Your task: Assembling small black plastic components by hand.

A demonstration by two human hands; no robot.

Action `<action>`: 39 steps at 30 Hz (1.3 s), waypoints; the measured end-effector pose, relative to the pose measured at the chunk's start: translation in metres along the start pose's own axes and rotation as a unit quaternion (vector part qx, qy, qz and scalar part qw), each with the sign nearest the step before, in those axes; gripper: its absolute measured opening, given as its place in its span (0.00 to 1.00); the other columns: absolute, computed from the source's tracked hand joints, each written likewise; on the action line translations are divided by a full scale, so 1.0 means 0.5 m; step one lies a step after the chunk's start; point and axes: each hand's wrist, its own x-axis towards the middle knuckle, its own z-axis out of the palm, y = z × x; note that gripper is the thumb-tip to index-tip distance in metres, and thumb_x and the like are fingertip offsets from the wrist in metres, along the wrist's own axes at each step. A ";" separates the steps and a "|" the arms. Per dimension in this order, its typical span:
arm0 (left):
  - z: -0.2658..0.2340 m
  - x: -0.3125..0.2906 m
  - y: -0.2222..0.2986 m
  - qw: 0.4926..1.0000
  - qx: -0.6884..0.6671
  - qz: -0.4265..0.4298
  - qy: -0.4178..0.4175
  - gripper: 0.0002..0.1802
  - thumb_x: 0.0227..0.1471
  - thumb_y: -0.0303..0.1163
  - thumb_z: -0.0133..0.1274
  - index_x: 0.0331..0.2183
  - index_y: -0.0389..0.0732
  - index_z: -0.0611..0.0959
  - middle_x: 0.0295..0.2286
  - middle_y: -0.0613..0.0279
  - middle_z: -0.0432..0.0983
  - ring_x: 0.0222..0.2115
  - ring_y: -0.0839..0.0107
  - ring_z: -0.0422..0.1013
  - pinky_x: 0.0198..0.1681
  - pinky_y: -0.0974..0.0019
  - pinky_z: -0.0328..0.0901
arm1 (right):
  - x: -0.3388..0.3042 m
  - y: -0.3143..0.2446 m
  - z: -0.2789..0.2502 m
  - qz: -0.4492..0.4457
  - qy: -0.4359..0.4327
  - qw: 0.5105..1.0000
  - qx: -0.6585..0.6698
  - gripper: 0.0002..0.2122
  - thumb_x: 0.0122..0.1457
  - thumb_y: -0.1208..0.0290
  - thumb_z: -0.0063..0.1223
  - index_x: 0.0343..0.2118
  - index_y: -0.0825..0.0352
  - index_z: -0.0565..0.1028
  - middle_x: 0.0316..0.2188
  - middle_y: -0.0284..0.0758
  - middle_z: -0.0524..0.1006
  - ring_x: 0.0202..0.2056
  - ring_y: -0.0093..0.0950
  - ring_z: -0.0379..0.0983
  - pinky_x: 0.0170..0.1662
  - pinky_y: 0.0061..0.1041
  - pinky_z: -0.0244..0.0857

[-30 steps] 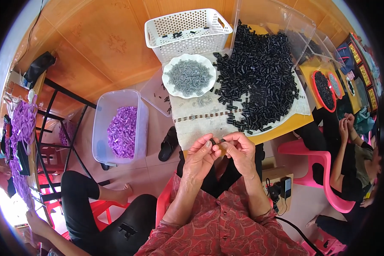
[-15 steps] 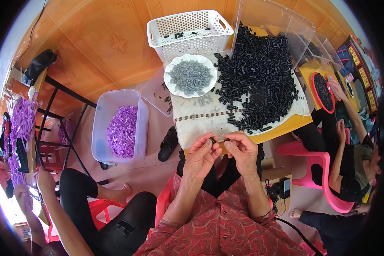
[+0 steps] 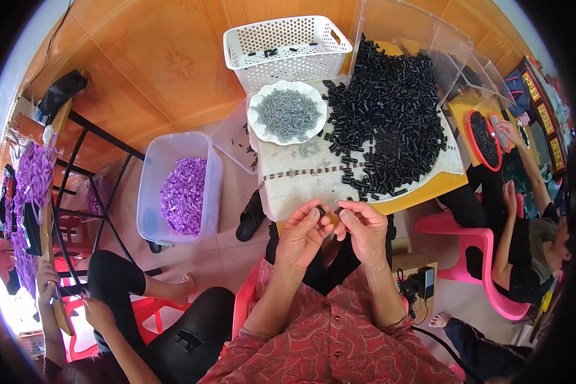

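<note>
We had before us a yellow counter (image 3: 432,196), partly covered by an off-white woven cloth (image 3: 294,200). A broad, loose heap of small black tube-shaped pieces (image 3: 397,121) spread over its right side. Behind and left of the heap we saw a white perforated plastic basket (image 3: 301,69) with a few black pieces inside, and in front of that a white scalloped plate (image 3: 256,121) full of tiny clear-grey pieces (image 3: 288,116).

Our two hands hung just off the counter's near edge, fingertips close together. The left hand (image 3: 303,235) had its grip pinched, thumb against fingers, on a short black tube-shaped piece (image 3: 320,210). The right hand (image 3: 365,235) had a narrow grip too, a small dark piece (image 3: 339,210) showing at its fingertips; its full shape was hidden from us.

We judged these pieces very light and probably stiff, plastic by their shine, unlikely to break under a pinch. Being smooth and narrow, they might well have rolled or slipped, so we thought the best hold was lengthwise along the sides, between thumb pad and forefinger, leaving the ends free.
</note>
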 end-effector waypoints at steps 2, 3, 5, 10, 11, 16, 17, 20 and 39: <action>-0.001 0.000 -0.001 1.000 0.004 0.005 -0.002 0.13 0.58 0.25 0.49 0.46 0.38 0.78 0.39 0.56 0.77 0.34 0.71 0.73 0.39 0.66 0.72 | -0.003 -0.001 0.002 0.019 0.002 1.000 -0.015 0.09 0.59 0.78 0.54 0.42 0.73 0.76 0.26 0.32 0.77 0.23 0.16 0.71 0.26 0.13 0.65; 0.000 0.000 -0.001 1.000 0.003 0.005 -0.002 0.13 0.58 0.25 0.49 0.46 0.38 0.78 0.39 0.56 0.77 0.34 0.71 0.73 0.39 0.66 0.72 | -0.003 0.001 0.002 0.019 0.002 1.000 -0.015 0.09 0.59 0.78 0.54 0.42 0.73 0.76 0.26 0.32 0.77 0.23 0.16 0.71 0.26 0.13 0.65; 0.004 -0.002 -0.002 1.000 0.002 0.011 -0.001 0.13 0.58 0.25 0.50 0.46 0.38 0.78 0.39 0.56 0.77 0.33 0.72 0.72 0.39 0.67 0.72 | -0.004 0.005 0.004 0.007 0.010 1.000 -0.023 0.08 0.59 0.78 0.54 0.41 0.72 0.76 0.25 0.30 0.76 0.23 0.15 0.70 0.26 0.13 0.64; 0.008 -0.006 -0.004 1.000 0.000 0.019 0.014 0.13 0.57 0.25 0.51 0.46 0.38 0.78 0.39 0.57 0.77 0.32 0.73 0.72 0.38 0.67 0.71 | -0.009 0.008 0.007 -0.009 0.003 1.000 -0.023 0.07 0.59 0.79 0.55 0.40 0.72 0.76 0.28 0.31 0.75 0.23 0.16 0.69 0.25 0.14 0.64; 0.007 -0.006 -0.006 1.000 -0.001 0.020 0.018 0.13 0.57 0.25 0.51 0.46 0.38 0.78 0.39 0.57 0.77 0.32 0.73 0.72 0.38 0.67 0.71 | -0.010 0.009 0.008 -0.019 -0.002 1.000 -0.024 0.07 0.58 0.80 0.54 0.39 0.73 0.76 0.30 0.33 0.75 0.24 0.17 0.69 0.25 0.16 0.64; 0.012 -0.007 -0.014 0.999 -0.004 0.018 0.029 0.13 0.57 0.26 0.52 0.45 0.37 0.78 0.38 0.57 0.77 0.31 0.73 0.72 0.37 0.68 0.71 | -0.020 0.010 0.019 -0.055 -0.011 0.995 -0.078 0.06 0.58 0.82 0.54 0.38 0.73 0.76 0.32 0.34 0.75 0.26 0.17 0.70 0.26 0.15 0.65; 0.011 -0.008 -0.015 0.999 -0.004 0.016 0.036 0.13 0.56 0.26 0.53 0.45 0.37 0.78 0.38 0.57 0.77 0.31 0.74 0.72 0.37 0.68 0.70 | -0.022 0.009 0.022 -0.065 -0.008 0.994 -0.090 0.06 0.58 0.82 0.54 0.38 0.74 0.76 0.32 0.34 0.75 0.26 0.17 0.70 0.27 0.15 0.66; 0.016 -0.009 -0.018 0.999 -0.003 0.023 0.043 0.13 0.56 0.26 0.53 0.45 0.36 0.78 0.37 0.56 0.78 0.30 0.74 0.72 0.37 0.69 0.70 | -0.022 0.013 0.023 -0.084 -0.006 0.992 -0.098 0.06 0.57 0.83 0.53 0.37 0.73 0.76 0.32 0.35 0.76 0.27 0.17 0.71 0.28 0.14 0.66; 0.005 -0.006 -0.025 0.998 0.013 0.040 0.043 0.12 0.55 0.24 0.54 0.44 0.37 0.79 0.36 0.58 0.79 0.32 0.73 0.73 0.38 0.67 0.70 | -0.021 0.021 0.030 -0.171 0.018 0.965 -0.197 0.06 0.54 0.84 0.57 0.35 0.74 0.77 0.30 0.37 0.78 0.27 0.21 0.75 0.30 0.17 0.70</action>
